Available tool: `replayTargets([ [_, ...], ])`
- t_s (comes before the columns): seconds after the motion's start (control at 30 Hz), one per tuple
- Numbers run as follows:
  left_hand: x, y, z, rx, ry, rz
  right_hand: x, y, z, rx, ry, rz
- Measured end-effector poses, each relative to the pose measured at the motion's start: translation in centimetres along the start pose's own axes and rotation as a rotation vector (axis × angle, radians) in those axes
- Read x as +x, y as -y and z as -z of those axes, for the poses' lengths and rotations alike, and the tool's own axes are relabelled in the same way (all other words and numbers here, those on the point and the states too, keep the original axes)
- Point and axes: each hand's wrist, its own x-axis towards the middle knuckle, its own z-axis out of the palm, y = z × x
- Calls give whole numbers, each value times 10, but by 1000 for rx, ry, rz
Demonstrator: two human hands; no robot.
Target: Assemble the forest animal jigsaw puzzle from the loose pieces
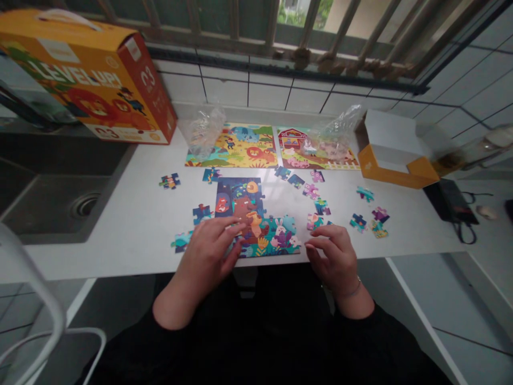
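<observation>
A partly joined jigsaw puzzle [256, 208] with a brown bear and a white rabbit lies at the counter's front edge. My left hand [210, 246] rests over its lower left corner, fingers stretched out and apart, hiding that part. Just right of the puzzle hovers my right hand [332, 254], its fingers loosely bent and apart, with nothing visible between them. Loose puzzle pieces surround the joined part: a dark blue piece [201, 213] and a teal piece [182, 241] on the left, a pink piece [315, 221] near my right fingertips, and several more farther right.
Two finished-looking picture panels, a lion scene [252, 152] and a farm scene [296, 141], lie behind, partly under clear plastic bags [206, 131]. An orange puzzle box [92, 80] stands by the sink [60, 230]. An opened carton [396, 171] sits at the right.
</observation>
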Motion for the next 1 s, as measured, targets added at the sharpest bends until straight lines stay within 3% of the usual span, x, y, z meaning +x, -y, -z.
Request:
replayTargets([
  [0.13, -3, 40, 11, 226, 34, 305, 0, -19, 5, -73, -64, -69],
  [0.23, -8, 65, 13, 275, 96, 417, 2, -23, 3, -99, -77, -133],
  [0.33, -12, 77, 14, 288, 134, 454, 2, -21, -1, -100, -63, -111],
  [0.67, -10, 89, 23, 153, 127, 491, 0, -24, -6, -128, -55, -33],
  [1.0, -9, 78, 33, 64, 100, 531, 0, -27, -7, -144, -30, -26],
])
